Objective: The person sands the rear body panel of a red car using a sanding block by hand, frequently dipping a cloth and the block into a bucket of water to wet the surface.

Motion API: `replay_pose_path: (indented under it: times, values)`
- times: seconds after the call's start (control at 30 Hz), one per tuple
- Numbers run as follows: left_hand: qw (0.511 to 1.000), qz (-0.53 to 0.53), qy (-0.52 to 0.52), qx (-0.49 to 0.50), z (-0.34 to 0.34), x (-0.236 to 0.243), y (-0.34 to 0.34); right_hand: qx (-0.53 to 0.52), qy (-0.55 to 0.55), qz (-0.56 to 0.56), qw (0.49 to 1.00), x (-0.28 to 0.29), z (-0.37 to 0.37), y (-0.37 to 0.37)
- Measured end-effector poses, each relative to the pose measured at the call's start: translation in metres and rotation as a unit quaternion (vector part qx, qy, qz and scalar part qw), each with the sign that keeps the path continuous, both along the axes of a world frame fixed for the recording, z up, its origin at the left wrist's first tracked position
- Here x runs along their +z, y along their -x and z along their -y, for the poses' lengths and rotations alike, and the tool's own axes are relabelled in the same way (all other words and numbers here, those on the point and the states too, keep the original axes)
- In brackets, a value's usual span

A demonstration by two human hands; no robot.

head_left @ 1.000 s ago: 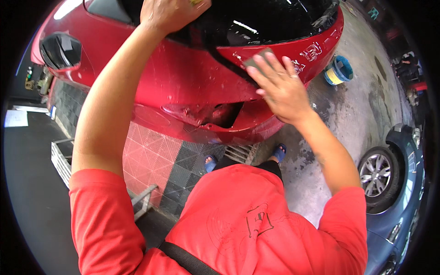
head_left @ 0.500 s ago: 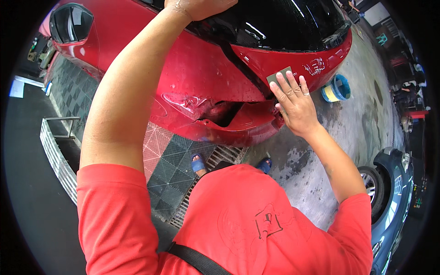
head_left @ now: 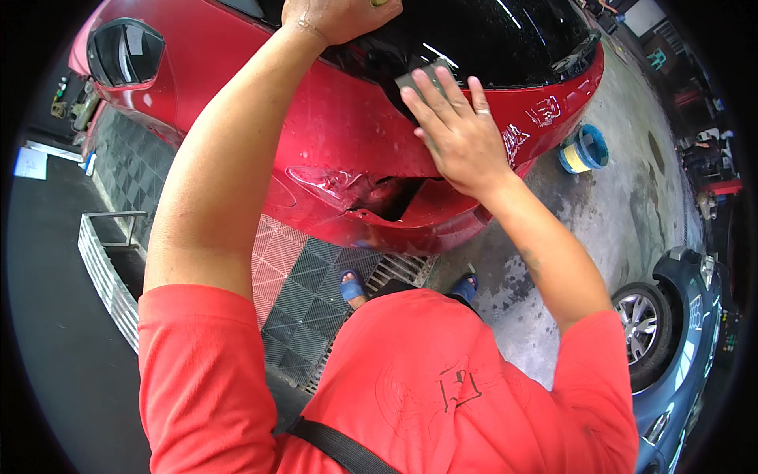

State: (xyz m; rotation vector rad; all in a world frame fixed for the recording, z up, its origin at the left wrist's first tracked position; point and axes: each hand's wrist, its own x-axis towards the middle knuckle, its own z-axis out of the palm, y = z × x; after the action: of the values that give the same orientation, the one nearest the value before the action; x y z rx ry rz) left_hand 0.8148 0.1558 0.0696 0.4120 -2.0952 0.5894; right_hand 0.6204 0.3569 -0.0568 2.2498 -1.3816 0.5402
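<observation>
At the upper edge my left hand (head_left: 335,19) is curled above the dark glass of a red car (head_left: 347,126), partly cut off. A yellowish-green bit of something I cannot make out shows at its fingers. My right hand (head_left: 466,142) lies with fingers outstretched over a thin, dark grey rectangular sheet (head_left: 407,81) that looks like sandpaper. Its fingertips press the sheet by the lower edge of the glass. Below it, the car's broken lamp area (head_left: 391,196) gapes with a dark hole. White marks (head_left: 515,141) streak the red paint right of my hand.
A blue bucket (head_left: 586,150) with a yellow label stands on the wet concrete to the right. A grey-blue car (head_left: 683,347) is at the lower right. A metal frame (head_left: 110,265) stands at left. My feet in blue sandals (head_left: 351,286) are by a floor drain grate (head_left: 395,268).
My right hand has moved up and left with the grey sheet, from the car's rear corner to the edge of the glass. My left hand has shifted slightly left.
</observation>
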Motion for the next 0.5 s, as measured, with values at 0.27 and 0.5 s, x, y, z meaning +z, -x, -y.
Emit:
replay_pose_path:
  times: [0.27,0.5]
  values:
    - [0.999,-0.012,-0.032,0.026,-0.004,-0.002,-0.005,-0.016,-0.052,-0.005,0.999,-0.018,-0.045,0.043]
    - [0.999,-0.017,-0.027,0.018,-0.001,-0.005,-0.006,-0.021,-0.032,-0.024,0.999,-0.002,-0.018,0.025]
